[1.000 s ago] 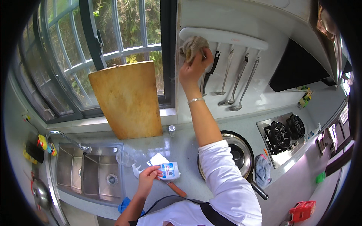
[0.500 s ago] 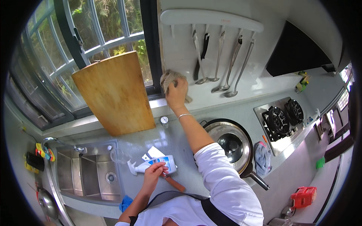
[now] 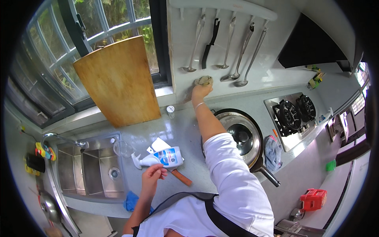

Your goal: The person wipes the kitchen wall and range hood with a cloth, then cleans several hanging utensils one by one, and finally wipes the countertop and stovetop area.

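My right hand (image 3: pixel 201 92) is closed on a crumpled grey-brown cloth (image 3: pixel 203 80) and presses it to the white wall, below the hanging utensils. My left hand (image 3: pixel 151 178) hovers at the counter's front with its fingers curled together and nothing visible in them. Just beyond it a white spray bottle (image 3: pixel 169 157) with a blue label lies on its side. Beside the bottle are a white flat piece (image 3: pixel 159 144) and a cleaver, mostly hidden, with a brown wooden handle (image 3: pixel 181 177).
Ladles (image 3: pixel 230 46) and a black-handled knife (image 3: pixel 211 43) hang from a white rack (image 3: pixel 233 7). A wooden cutting board (image 3: pixel 118 81) leans at the window. A lidded pan (image 3: pixel 252 132) stands right of my forearm, near a gas stove (image 3: pixel 272 118). The double sink (image 3: pixel 90 197) is at left.
My right hand has moved the cloth right and slightly down along the wall, away from the window corner. The hanging ladle and knife at left have swung apart. The left hand has shifted slightly left.
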`<action>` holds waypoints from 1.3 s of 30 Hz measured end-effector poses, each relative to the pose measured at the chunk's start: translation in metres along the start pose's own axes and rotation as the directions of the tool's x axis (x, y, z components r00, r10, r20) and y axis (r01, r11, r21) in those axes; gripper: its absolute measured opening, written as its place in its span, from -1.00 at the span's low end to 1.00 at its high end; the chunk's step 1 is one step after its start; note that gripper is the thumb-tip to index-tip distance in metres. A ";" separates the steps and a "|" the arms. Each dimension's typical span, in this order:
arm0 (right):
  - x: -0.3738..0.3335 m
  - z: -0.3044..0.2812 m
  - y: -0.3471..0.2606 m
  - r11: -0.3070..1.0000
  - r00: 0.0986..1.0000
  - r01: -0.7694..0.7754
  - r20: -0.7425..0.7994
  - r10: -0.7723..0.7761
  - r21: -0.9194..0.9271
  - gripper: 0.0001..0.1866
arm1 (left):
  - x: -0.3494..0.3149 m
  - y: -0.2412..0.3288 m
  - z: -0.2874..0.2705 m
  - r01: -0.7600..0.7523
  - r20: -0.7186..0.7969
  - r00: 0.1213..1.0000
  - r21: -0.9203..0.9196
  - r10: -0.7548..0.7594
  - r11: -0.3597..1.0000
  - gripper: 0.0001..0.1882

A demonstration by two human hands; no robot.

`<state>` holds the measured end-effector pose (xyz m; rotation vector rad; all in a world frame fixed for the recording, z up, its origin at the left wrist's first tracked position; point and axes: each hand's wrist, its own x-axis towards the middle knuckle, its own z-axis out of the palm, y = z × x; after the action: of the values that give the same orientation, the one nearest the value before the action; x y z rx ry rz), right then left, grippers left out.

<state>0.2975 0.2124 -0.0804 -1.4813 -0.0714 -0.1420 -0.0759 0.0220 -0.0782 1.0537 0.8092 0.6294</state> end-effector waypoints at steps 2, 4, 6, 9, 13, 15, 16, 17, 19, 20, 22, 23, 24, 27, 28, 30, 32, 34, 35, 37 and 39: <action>0.020 0.005 0.011 0.998 0.998 -0.016 -0.063 0.020 0.063 -0.62 | -0.010 -0.003 -0.007 0.018 -0.074 0.997 0.025 -0.016 1.000 -0.75; 0.056 0.014 0.065 0.986 0.993 0.056 -0.108 -0.039 0.159 -0.63 | -0.018 0.000 -0.014 0.037 -0.117 0.993 0.056 -0.030 0.998 -0.75; 0.084 -0.003 0.084 0.999 0.975 0.033 -0.219 -0.023 0.038 -0.56 | -0.040 0.003 -0.024 0.015 -0.190 0.982 0.048 -0.005 0.999 -0.75; 0.157 -0.028 0.124 0.999 0.984 -0.029 -0.173 0.031 0.014 -0.52 | -0.050 -0.005 -0.044 -0.007 -0.241 0.971 0.027 0.013 1.000 -0.76; 0.065 -0.011 0.017 0.901 0.958 -0.251 -0.222 0.180 -0.353 -0.54 | -0.067 -0.018 -0.052 0.025 -0.303 0.952 -0.041 -0.036 0.999 -0.76; 0.038 0.016 0.025 0.882 0.976 -0.101 -0.219 -0.003 -0.460 -0.49 | -0.060 -0.014 -0.044 0.032 -0.251 0.967 -0.050 -0.043 0.998 -0.75; 0.008 0.022 0.015 0.906 0.990 0.027 -0.117 -0.083 -0.421 -0.50 | -0.054 -0.009 -0.037 0.026 -0.226 0.973 -0.065 -0.040 0.998 -0.75; -0.014 0.021 -0.005 0.919 0.985 0.154 -0.014 -0.171 -0.362 -0.50 | -0.049 -0.005 -0.031 0.013 -0.204 0.979 -0.080 -0.029 0.997 -0.75; -0.009 0.012 -0.031 0.980 0.996 0.085 0.032 -0.081 -0.182 -0.52 | -0.042 0.001 -0.020 0.024 -0.129 0.991 -0.076 -0.034 0.997 -0.74; -0.003 0.009 -0.035 0.995 0.997 0.043 0.061 -0.038 -0.092 -0.52 | -0.040 0.003 -0.016 0.032 -0.091 0.995 -0.073 -0.039 0.997 -0.74; 0.016 0.006 -0.024 0.987 0.990 0.137 0.028 -0.135 -0.079 -0.51 | -0.035 0.004 -0.013 0.052 -0.063 0.997 -0.051 -0.055 0.997 -0.73; 0.025 0.004 -0.019 0.987 0.990 0.141 0.017 -0.140 -0.072 -0.51 | -0.036 0.004 -0.014 0.063 -0.059 0.996 -0.031 -0.064 0.998 -0.73; 0.033 0.002 -0.016 0.987 0.989 0.146 0.010 -0.146 -0.067 -0.51 | -0.036 0.003 -0.016 0.074 -0.059 0.995 -0.014 -0.075 0.997 -0.73; 0.078 -0.006 -0.015 0.982 0.981 -0.029 -0.192 -0.008 -0.187 -0.53 | -0.041 -0.002 -0.022 0.085 -0.128 0.988 -0.017 -0.087 0.996 -0.74; 0.088 -0.014 -0.020 0.980 0.980 -0.057 -0.198 0.018 -0.193 -0.53 | -0.043 -0.007 -0.026 0.080 -0.151 0.985 -0.023 -0.083 0.997 -0.74; 0.110 -0.031 -0.032 0.974 0.974 -0.106 -0.216 0.062 -0.201 -0.55 | -0.046 -0.019 -0.036 0.065 -0.186 0.980 -0.039 -0.071 0.997 -0.74; 0.143 -0.042 -0.018 0.970 0.966 -0.142 -0.241 0.093 -0.197 -0.55 | -0.043 -0.027 -0.041 0.095 -0.200 0.974 -0.046 -0.102 0.994 -0.75; 0.165 -0.048 -0.006 0.963 0.952 -0.217 -0.251 0.173 -0.157 -0.56 | -0.040 -0.033 -0.038 0.111 -0.208 0.970 -0.066 -0.123 0.992 -0.75; 0.174 -0.050 -0.002 0.955 0.938 -0.271 -0.254 0.234 -0.120 -0.56 | -0.038 -0.036 -0.036 0.113 -0.200 0.971 -0.081 -0.128 0.990 -0.75; 0.186 -0.058 0.013 0.928 0.911 -0.368 -0.227 0.345 -0.067 -0.54 | -0.040 -0.034 -0.030 0.129 -0.190 0.971 -0.099 -0.146 0.987 -0.75; 0.190 -0.062 0.021 0.892 0.876 -0.448 -0.225 0.428 -0.049 -0.53 | -0.039 -0.025 -0.019 0.145 -0.174 0.971 -0.104 -0.162 0.984 -0.74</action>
<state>0.4864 0.1426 -0.0814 -1.5377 0.4492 0.0712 -0.1118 -0.0084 -0.0959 0.8494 1.0026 0.6306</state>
